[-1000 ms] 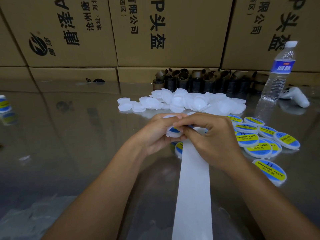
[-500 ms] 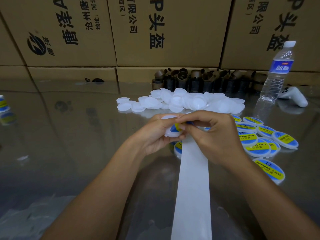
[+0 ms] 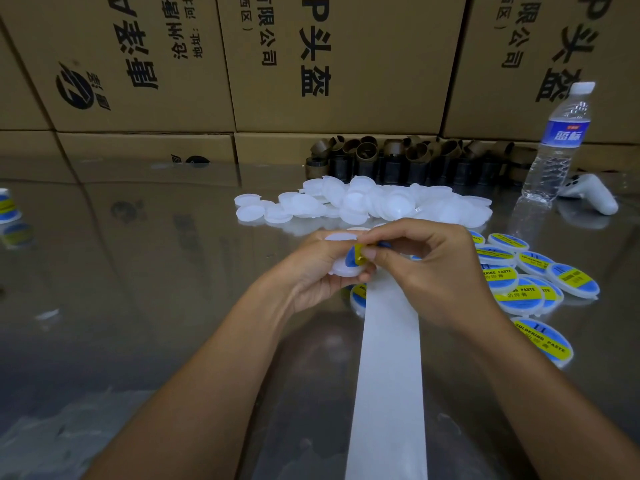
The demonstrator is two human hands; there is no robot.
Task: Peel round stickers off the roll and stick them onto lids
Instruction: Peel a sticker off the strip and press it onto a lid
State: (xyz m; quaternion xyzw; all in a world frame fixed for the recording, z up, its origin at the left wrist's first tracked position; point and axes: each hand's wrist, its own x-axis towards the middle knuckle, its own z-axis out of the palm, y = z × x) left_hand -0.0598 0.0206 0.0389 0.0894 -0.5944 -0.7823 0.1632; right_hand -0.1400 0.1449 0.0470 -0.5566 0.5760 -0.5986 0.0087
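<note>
My left hand (image 3: 311, 271) grips a white round lid (image 3: 341, 268) above the table. My right hand (image 3: 436, 271) pinches a blue and yellow round sticker (image 3: 356, 256) between thumb and forefinger, its edge touching the lid. A white backing strip (image 3: 389, 375) runs from under my hands toward me. A heap of plain white lids (image 3: 363, 202) lies behind my hands. Several lids with stickers (image 3: 519, 289) lie to the right.
A water bottle (image 3: 561, 143) stands at the back right beside a white controller (image 3: 588, 195). Brown cardboard cores (image 3: 398, 157) line the foot of stacked cartons (image 3: 311, 64). A labelled lid (image 3: 7, 206) sits at the far left edge.
My right hand has lifted the sticker off the strip and brought it up onto the lid, which my left hand has tilted upward slightly.
</note>
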